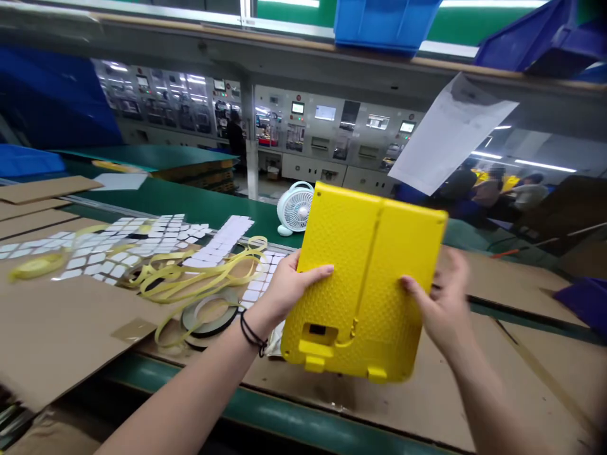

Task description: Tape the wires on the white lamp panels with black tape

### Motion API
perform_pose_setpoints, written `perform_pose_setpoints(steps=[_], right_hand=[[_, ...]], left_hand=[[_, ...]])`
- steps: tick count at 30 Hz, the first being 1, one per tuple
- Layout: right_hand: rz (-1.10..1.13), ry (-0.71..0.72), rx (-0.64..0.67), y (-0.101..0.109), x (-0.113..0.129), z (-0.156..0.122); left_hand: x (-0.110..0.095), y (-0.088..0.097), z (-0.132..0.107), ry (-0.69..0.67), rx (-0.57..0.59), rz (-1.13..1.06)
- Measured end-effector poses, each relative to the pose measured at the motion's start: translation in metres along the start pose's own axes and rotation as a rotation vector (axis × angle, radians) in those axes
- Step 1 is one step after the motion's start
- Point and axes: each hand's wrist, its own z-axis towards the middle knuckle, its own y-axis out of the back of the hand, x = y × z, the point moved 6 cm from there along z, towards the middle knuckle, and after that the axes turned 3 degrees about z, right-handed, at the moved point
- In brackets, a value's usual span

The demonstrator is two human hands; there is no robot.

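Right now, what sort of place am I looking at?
Probably a factory assembly floor: machines with small screens line the background, a blue bin sits on the shelf overhead, and a yellow plastic shell is held over a cardboard-covered workbench.

lighting was kinda mixed: white strip lights (pixel 545 165) glowed way in back, the shelf underside (pixel 303 68) looked dim, right hand (pixel 446 306) was smeared, edges seemed stretched.
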Motion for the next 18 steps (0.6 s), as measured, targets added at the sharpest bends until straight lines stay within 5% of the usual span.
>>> perform_pose_setpoints(steps=[4,8,12,18], right_hand=[[-0.023,-0.273,0.164,-0.075,-0.06,-0.006],[-0.011,-0.418,0.321,-0.119,-0.113,0.001],[0.019,-0.447,0.356,-0.139,-0.138,0.015],[0.279,-0.571,0.47,-0.159,-0.135,0.004]], left_hand=[[0.068,0.04,0.015,0.242,-0.084,0.165],[0.118,0.068,0.023,0.304,-0.136,0.292],[0.134,0.077,0.032,0.279,-0.139,0.209],[0.134,0.072,0.035,0.28,-0.101,0.09]])
